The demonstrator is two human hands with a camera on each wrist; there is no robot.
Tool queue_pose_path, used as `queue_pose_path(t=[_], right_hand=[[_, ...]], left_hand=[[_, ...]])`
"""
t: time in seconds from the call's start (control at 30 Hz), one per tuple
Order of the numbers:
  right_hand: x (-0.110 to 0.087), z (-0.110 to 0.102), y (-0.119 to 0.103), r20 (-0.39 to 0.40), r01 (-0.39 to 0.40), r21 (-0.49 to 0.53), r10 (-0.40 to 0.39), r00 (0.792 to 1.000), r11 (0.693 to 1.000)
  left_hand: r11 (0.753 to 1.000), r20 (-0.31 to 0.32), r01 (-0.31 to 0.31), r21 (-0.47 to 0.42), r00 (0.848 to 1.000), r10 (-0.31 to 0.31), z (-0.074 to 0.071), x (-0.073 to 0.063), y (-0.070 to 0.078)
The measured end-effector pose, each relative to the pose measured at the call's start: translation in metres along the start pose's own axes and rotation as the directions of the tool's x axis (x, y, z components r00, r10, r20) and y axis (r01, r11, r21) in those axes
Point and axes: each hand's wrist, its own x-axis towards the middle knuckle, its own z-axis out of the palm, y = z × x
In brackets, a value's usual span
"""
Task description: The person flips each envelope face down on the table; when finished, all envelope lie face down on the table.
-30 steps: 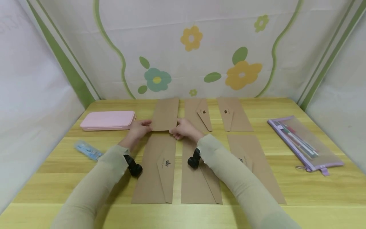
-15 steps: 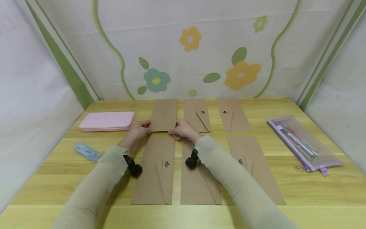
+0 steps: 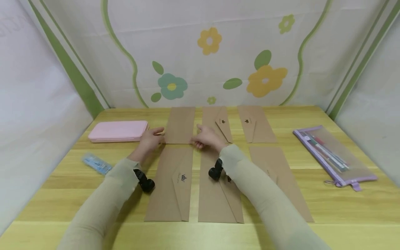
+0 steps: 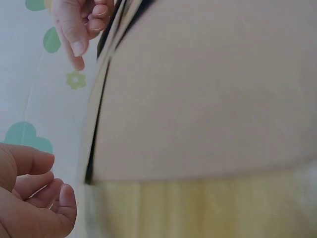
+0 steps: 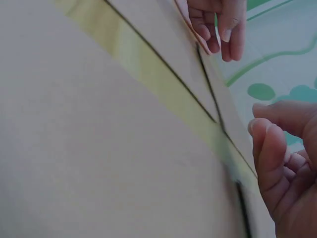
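Observation:
A plain brown paper envelope (image 3: 180, 125) lies flat at the far left of two rows of envelopes, its flap side not showing. Just off its left edge is my left hand (image 3: 150, 139), fingers loosely bent around nothing; the left wrist view shows a gap between thumb and fingers of this left hand (image 4: 37, 201). Beside the envelope's near right corner hovers my right hand (image 3: 208, 137), the index finger extended. Relaxed fingers and nothing held also show on the right hand (image 5: 292, 158) in the right wrist view.
More brown envelopes with crown-printed flaps lie around: far middle (image 3: 208, 119), far right (image 3: 262, 125), near left (image 3: 167, 187), near middle (image 3: 210, 201), near right (image 3: 287, 187). A pink case (image 3: 118, 130), a blue packet (image 3: 97, 164) and a purple-edged zip pouch (image 3: 356, 166) flank them.
Both hands have let go of the far-left envelope's near corners. Its near edge now lies down on the table. The right hand has shifted slightly right and away.

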Motion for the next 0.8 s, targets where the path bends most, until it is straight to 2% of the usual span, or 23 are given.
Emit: queue_pose_path(t=[0.1, 0.27, 0.47, 0.53, 0.7, 0.8], right_hand=[[-0.006, -0.015, -0.002, -0.045, 0.010, -0.003, -0.011, 0.999, 1.000], [-0.016, -0.038, -0.003, -0.098, 0.035, -0.055, -0.040, 0.994, 0.998], [-0.029, -0.058, -0.001, -0.139, 0.022, -0.093, -0.035, 0.990, 0.995], [-0.033, -0.061, 0.000, -0.154, 0.024, -0.126, -0.043, 0.987, 0.992], [-0.040, -0.067, 0.009, -0.167, 0.021, -0.170, -0.050, 0.985, 0.985], [-0.043, -0.073, 0.018, -0.167, 0.011, -0.163, -0.039, 0.985, 0.987]], left_hand=[[0.998, -0.007, -0.050, -0.032, 0.999, 0.050, 0.005, 0.001, 0.006], [0.988, 0.011, -0.154, -0.018, 0.988, 0.154, 0.020, 0.004, 0.022], [0.975, 0.045, -0.223, 0.008, 0.974, 0.222, 0.042, 0.009, 0.035], [0.975, 0.050, -0.222, -0.013, 0.974, 0.222, 0.048, 0.010, 0.035], [0.984, 0.089, -0.159, -0.084, 0.982, 0.167, 0.059, 0.012, 0.031], [0.985, 0.121, -0.166, -0.052, 0.978, 0.171, 0.064, 0.013, 0.031]])
